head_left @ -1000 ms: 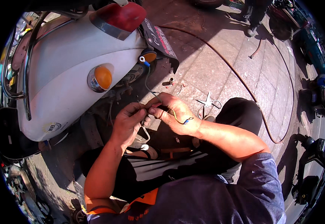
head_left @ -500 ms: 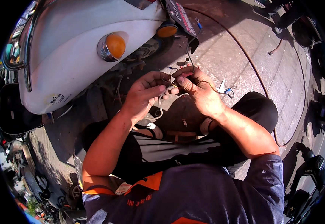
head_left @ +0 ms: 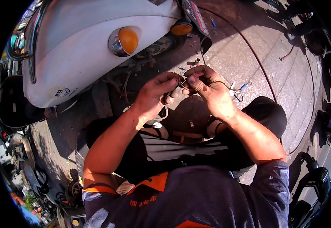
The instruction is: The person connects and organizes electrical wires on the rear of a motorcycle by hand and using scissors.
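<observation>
Thin electrical wires run between my two hands, which meet in front of the scooter's white body. My left hand (head_left: 152, 95) pinches wire ends between thumb and fingers. Close against it, my right hand (head_left: 214, 91) grips the wires too, thumb pressed on the fingers. A grey cable (head_left: 203, 53) rises from the right hand, and a blue terminal (head_left: 213, 24) shows farther up. Another blue terminal (head_left: 243, 87) sticks out on a wire right of that hand. Beneath the left hand hangs a loop of grey cable (head_left: 166, 113). My fingers partly hide the exact joining spot.
The scooter's white body (head_left: 74, 49) with an orange turn signal (head_left: 128, 41) fills the upper left. A dark red hose (head_left: 257, 60) curves across the paving. Near my hands a metal socket (head_left: 197, 60) stands on the ground. Another motorbike (head_left: 313, 182) is at lower right.
The whole view has shifted, so the scooter and my hands sit farther right in the picture. The fingers have shifted slightly on the wires, which both hands still grip.
</observation>
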{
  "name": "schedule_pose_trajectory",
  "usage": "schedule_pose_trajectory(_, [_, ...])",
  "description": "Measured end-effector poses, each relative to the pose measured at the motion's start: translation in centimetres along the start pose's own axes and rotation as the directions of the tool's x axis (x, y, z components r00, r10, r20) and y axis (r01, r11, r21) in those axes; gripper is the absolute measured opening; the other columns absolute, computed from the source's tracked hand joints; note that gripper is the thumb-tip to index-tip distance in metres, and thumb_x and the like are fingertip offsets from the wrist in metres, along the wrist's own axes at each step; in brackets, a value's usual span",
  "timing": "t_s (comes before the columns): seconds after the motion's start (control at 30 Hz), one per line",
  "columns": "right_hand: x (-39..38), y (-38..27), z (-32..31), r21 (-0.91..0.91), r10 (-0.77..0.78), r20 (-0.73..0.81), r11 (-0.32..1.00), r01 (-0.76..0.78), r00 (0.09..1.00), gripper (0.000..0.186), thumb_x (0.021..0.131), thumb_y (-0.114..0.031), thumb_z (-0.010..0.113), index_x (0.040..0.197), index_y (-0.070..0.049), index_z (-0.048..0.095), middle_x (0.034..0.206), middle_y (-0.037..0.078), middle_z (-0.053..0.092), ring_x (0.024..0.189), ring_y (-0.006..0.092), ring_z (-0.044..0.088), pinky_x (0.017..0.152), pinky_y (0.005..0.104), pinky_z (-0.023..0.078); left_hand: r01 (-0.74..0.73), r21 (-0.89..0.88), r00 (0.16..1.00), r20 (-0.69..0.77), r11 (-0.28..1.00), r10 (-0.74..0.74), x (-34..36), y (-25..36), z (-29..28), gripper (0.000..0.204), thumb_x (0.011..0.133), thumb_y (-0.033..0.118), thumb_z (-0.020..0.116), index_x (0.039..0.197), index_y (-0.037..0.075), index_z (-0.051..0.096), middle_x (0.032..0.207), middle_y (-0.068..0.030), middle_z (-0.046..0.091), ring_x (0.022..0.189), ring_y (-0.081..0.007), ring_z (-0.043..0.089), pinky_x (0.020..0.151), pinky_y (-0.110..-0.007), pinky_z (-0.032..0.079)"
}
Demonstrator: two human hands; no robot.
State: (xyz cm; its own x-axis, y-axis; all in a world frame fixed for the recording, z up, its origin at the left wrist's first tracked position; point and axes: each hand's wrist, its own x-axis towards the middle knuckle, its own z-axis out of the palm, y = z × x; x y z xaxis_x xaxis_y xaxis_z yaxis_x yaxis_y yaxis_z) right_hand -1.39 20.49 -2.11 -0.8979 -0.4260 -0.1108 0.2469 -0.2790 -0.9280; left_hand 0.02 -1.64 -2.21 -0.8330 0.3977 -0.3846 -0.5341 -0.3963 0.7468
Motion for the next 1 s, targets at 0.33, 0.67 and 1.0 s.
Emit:
schedule_pose_trajectory(0.33, [0.2,-1.4,0.5,-0.019,0.089,0.015,0.996,-0.089,0.996,0.024,0.108,-0.021,0.066,0.122,-0.003,0.062,0.097,0.003,0.067,0.081,0.0093,0.063,0.072,0.024,0.054,0.003,0.014,0.998,0.069,1.0,-0.004,-0.2,0.4,-0.3,0.02,0.101,0.021,0.069,0.114,0.006,0.067,0.086,0.0025,0.063,0.067,-0.0033,0.053,0.059,-0.022,0.039])
schedule_pose_trajectory(0.67, [0.9,-2.6,-0.7,-0.067,0.173,0.208,0.985,-0.162,0.963,0.039,0.105,-0.03,0.07,0.132,-0.002,0.063,0.102,0.002,0.068,0.081,0.0075,0.061,0.071,0.0232,0.052,-0.037,0.132,0.979,0.201,0.991,0.009,-0.2,0.4,-0.5,0.021,0.095,0.02,0.073,0.107,0.006,0.064,0.088,0.002,0.06,0.071,-0.0069,0.052,0.062,-0.024,0.04])
schedule_pose_trajectory(1.0, [1.2,-2.8,-0.7,-0.282,0.188,0.234,0.952,-0.118,0.954,0.038,0.109,-0.031,0.064,0.127,0.001,0.071,0.109,0.005,0.072,0.104,0.0155,0.066,0.096,0.0299,0.052,0.033,0.392,0.99,0.115,0.919,-0.085,-0.6,1.3,1.3,0.067,0.092,0.003,0.059,0.157,0.002,0.048,0.118,0.0,0.064,0.097,-0.006,0.058,0.084,-0.024,0.047])
